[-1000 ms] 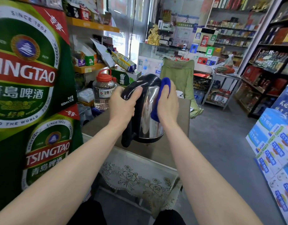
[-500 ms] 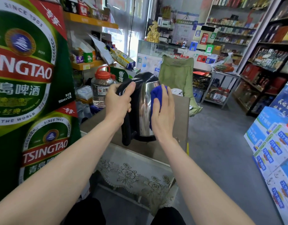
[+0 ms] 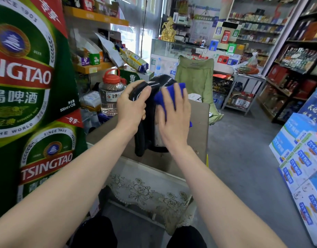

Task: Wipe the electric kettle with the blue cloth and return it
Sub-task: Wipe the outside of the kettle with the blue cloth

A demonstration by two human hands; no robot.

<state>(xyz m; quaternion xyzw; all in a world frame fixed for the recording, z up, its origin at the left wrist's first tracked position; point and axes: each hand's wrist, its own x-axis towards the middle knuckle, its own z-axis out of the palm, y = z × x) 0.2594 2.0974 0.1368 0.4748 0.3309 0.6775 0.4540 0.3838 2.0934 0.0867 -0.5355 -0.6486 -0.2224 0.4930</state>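
kettle: electric kettle (image 3: 158,135) upright over the middle of the small brown table (image 3: 199,126); I can't tell if its base rests on the top or is lifted just clear; black lid and handle, steel body mostly hidden behind my hands
cloth: blue cloth (image 3: 169,97) pressed flat on the kettle's right side, upper half; one corner sticks out right of my palm
left hand: left hand (image 3: 131,106) clenched round the top of the black handle, thumb over the bend; it's the only thing steadying the kettle
right hand: right hand (image 3: 173,117) spread open, palm and fingers pinning the cloth to the steel; pressing, not gripping
step: I read this as mid-wipe on the body; lid and far side likely still to do; return not started
near left: clear jar with red cap (image 3: 112,94) sits just beside the kettle, off the table's left edge
behind: green folding chair (image 3: 195,77) past the table's far edge
risk 1: sideways wiping push against a one-hand hold; kettle could twist or tip toward the jar
risk 2: flat palm could slide off the cloth on smooth steel; cloth drops to the floor
risk 3: small top; setting down near an edge could tip it off
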